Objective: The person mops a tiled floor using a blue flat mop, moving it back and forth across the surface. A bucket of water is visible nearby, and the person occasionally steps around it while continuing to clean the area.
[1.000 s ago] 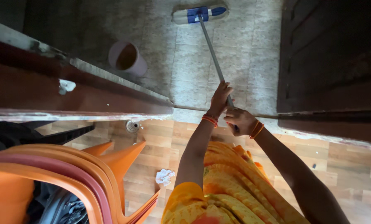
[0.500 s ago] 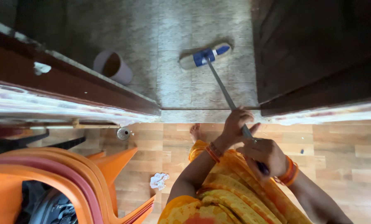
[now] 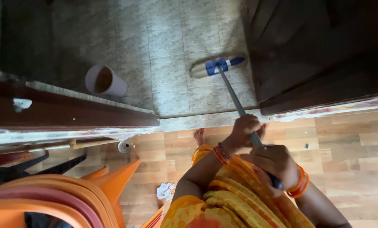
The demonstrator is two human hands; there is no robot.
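- The pale cup [image 3: 105, 81] stands on the stone floor [image 3: 168, 50], so steer wide of it.
- The left hand [image 3: 243, 131] wraps the mop pole [image 3: 233, 95].
- The right hand [image 3: 274, 164] grips lower, probably tight.
- Keep the mop head [image 3: 216, 66] flat, near the dark door [image 3: 315, 50].

There are no boxes, bags or other packages here, and no labels, signs or screens either. Nothing with a printed wrapper lies on the floor, and nothing like a poster or a display hangs on the walls or the door.
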